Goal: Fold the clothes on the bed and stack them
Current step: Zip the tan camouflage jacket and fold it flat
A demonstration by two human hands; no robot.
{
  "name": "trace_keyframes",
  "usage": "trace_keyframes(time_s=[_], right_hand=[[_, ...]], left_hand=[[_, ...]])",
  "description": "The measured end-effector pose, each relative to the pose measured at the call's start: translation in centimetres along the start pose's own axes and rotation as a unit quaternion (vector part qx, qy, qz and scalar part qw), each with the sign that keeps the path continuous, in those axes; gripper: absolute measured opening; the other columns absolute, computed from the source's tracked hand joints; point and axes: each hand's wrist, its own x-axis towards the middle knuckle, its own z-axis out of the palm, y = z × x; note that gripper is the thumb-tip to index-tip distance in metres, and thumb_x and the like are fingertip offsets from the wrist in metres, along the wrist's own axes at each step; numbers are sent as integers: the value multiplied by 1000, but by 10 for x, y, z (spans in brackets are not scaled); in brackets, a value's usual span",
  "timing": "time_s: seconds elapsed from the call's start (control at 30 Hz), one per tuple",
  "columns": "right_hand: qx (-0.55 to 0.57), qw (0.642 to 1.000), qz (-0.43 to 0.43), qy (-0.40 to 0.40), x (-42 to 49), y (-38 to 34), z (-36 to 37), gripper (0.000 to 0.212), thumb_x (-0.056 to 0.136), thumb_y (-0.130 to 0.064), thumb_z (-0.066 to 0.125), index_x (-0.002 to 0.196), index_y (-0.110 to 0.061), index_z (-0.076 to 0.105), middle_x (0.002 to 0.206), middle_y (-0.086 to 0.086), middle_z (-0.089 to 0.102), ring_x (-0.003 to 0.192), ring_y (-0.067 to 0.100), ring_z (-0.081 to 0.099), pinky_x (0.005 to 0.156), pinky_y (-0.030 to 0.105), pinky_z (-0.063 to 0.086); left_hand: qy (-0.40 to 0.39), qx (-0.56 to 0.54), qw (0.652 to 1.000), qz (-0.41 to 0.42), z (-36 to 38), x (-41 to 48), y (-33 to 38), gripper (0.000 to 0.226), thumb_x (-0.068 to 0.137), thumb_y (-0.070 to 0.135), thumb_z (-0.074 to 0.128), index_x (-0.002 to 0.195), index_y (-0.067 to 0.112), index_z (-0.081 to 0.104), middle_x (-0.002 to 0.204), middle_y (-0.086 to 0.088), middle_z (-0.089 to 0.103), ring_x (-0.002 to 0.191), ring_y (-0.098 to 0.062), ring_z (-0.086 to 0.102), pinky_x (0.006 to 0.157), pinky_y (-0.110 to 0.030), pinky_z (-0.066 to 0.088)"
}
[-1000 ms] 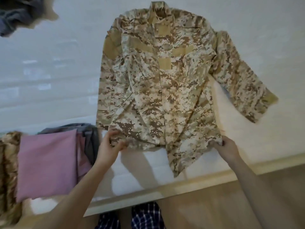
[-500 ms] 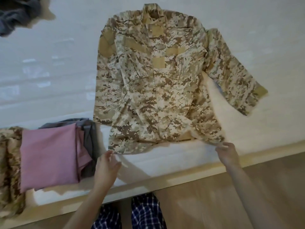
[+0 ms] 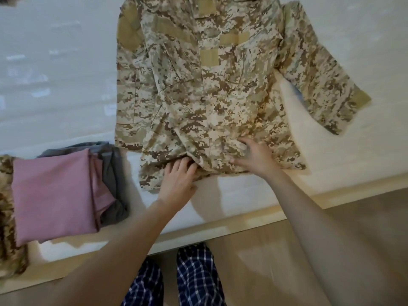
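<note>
A desert-camouflage jacket lies face up on the white bed, collar away from me, its right sleeve spread out to the side. My left hand rests flat on the jacket's lower hem, fingers straight. My right hand presses on the hem just right of the front opening, fingers spread. At the left lies a stack: a folded pink garment on top of a grey one, beside a camouflage piece.
The bed's wooden edge runs along the front, with wooden floor below it. My legs in blue checked trousers stand against the bed. A dark garment's corner shows at the top left.
Both hands let go of the jacket's lower corners and moved inward onto the middle of the hem. The jacket now lies flat, and the view has come closer.
</note>
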Motion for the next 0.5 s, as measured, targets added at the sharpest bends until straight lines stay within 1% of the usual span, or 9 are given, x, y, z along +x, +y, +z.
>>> trace_keyframes(time_s=[0.03,0.07,0.1,0.2,0.27,0.33,0.4,0.47,0.5], right_hand=[[55,998,-7,4,2,-1,-8,37,78,-32,73,110,-19,61,95,-5,67,93,20,63,79,9,47],[114,993,-10,22,2,0,-17,14,80,-28,72,91,-23,64,79,-11,65,74,12,63,55,6,44],[164,985,-12,43,2,1,-28,7,81,-27,71,81,-26,63,71,-15,63,65,5,60,46,7,40],[252,965,-8,71,-2,6,-54,18,82,-28,70,70,-24,59,55,-18,59,47,-7,51,44,9,38],[240,968,-19,70,-5,6,-63,18,83,-25,70,70,-22,59,53,-20,58,48,-8,50,47,8,37],[238,967,-24,88,-7,7,-69,20,83,-26,70,77,-8,62,66,-10,60,62,3,53,58,17,40],[251,961,-30,110,-9,5,-75,34,83,-26,71,83,5,58,75,9,52,72,15,48,67,28,36],[263,956,-35,124,-14,-2,-79,30,83,-25,71,76,-1,53,72,9,46,69,17,43,66,30,33],[262,955,-40,130,-18,-7,-81,29,83,-24,71,71,-8,49,67,8,43,65,16,42,63,30,32]], left_hand=[[-25,10,1000,-12,3,2,-4,59,79,30,69,131,16,46,133,-9,45,119,-30,46,99,-44,35],[-31,9,999,-9,5,2,-8,55,83,29,66,133,16,45,134,-8,45,119,-30,46,98,-44,36],[-16,-17,1000,3,5,2,-11,47,86,23,64,130,14,50,130,-10,50,115,-32,50,93,-45,40],[59,-157,986,-6,-7,1,-16,17,86,8,65,102,7,70,99,-11,68,88,-34,65,70,-39,51],[61,-213,974,-41,-19,2,-19,16,88,11,65,101,9,73,97,-7,72,86,-28,66,68,-29,47],[46,-259,964,-41,-33,1,-21,18,88,16,65,103,10,73,95,-4,73,82,-19,65,68,-21,42],[29,-299,953,-25,-53,-3,-21,20,91,27,60,95,13,73,82,1,71,67,-10,58,60,-23,40],[49,-324,945,-25,-71,-11,-16,18,93,30,55,87,17,65,70,4,63,60,-8,51,55,-27,38],[74,-334,939,-28,-79,-16,-13,11,94,27,55,90,20,61,71,5,61,61,-9,52,55,-28,40]])
